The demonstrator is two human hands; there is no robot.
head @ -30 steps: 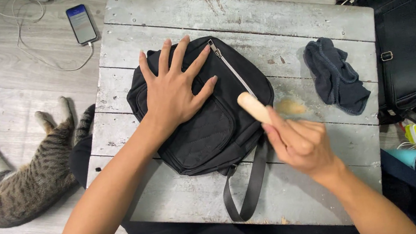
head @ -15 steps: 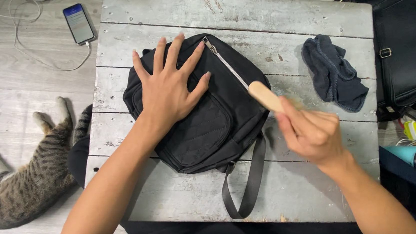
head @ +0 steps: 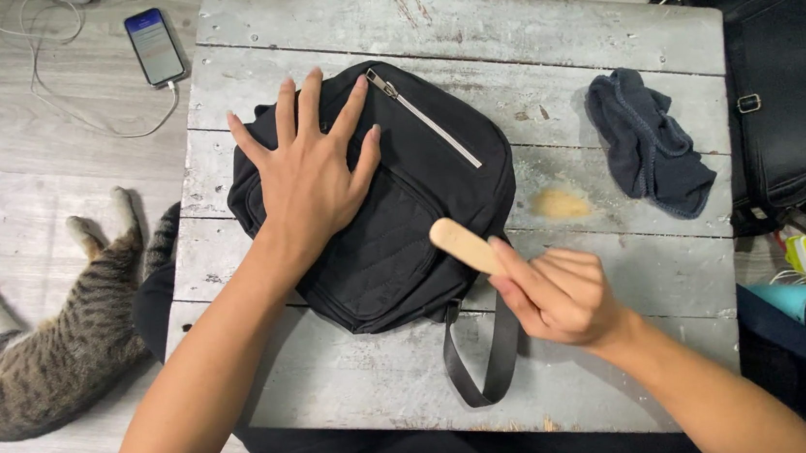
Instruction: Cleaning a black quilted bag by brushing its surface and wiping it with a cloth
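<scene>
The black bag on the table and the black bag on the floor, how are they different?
The small black bag lies flat on the grey wooden table, pinned by the left hand; the bigger black bag sits beside the table, untouched. The small one shows a silver zipper, the bigger a metal buckle. Both are black with straps.

I see two black bags (head: 391, 198) (head: 785, 96), one dark cloth (head: 648, 142), one phone (head: 154, 46), one cat (head: 54, 344), one wooden brush (head: 463, 244), I think.
</scene>
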